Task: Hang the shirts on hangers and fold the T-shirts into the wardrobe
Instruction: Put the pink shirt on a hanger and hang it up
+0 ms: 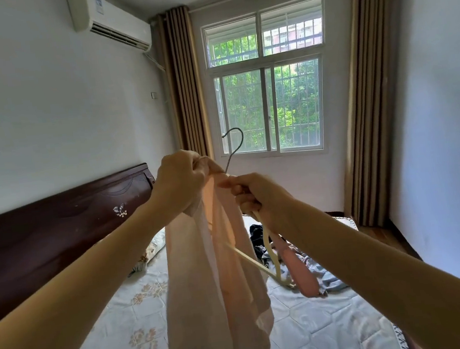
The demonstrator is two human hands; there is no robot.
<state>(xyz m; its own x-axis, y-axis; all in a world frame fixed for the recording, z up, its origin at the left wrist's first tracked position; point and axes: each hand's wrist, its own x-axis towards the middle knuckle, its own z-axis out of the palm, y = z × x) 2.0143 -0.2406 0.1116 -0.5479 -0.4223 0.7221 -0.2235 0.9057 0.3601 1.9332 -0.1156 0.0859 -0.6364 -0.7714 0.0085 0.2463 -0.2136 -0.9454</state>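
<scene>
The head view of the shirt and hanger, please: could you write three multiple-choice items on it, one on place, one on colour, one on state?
1. Where do the loose clothes lie?
A. on the bed
B. on the windowsill
C. on the headboard

2. What colour is the held shirt?
A. navy
B. pale pink
C. green

3. What is the right hand doing?
A. hanging idle
B. pressing flat on the bed
C. gripping the hanger

Answers:
1 A: the loose clothes sit on the bed, right of the shirt.
2 B: the shirt is pale pink.
3 C: the right hand curls round the hanger, while the left hand pinches the shirt near the hook.
</scene>
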